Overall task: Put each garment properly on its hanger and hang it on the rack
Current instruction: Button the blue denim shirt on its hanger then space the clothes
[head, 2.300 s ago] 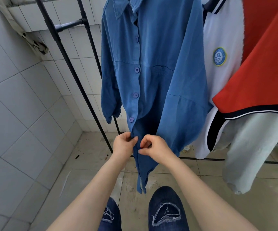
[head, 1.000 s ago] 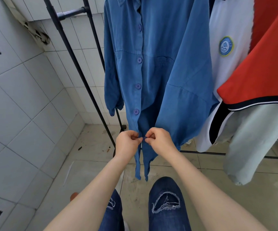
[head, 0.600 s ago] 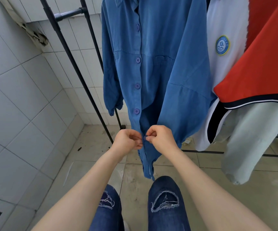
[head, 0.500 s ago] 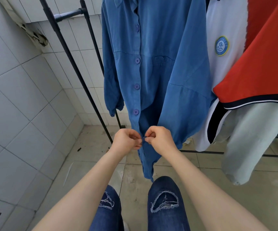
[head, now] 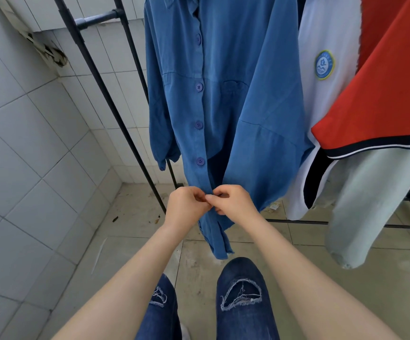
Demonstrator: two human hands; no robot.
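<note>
A: Hands?
B: Left hand (head: 186, 207) and right hand (head: 233, 204) meet fingertip to fingertip, both pinching the front placket of the blue shirt (head: 223, 94) low down, below its last visible button.
A: Shirt's place?
B: Hung on the black rack (head: 95, 77), just beside a white-and-red jersey (head: 370, 94).

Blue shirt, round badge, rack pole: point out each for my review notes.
Blue shirt (head: 226, 99), head view, chest panel beside the buttons.
Round badge (head: 324, 65), head view, its centre.
Rack pole (head: 105, 94), head view, mid-length of the slanted black tube.
</note>
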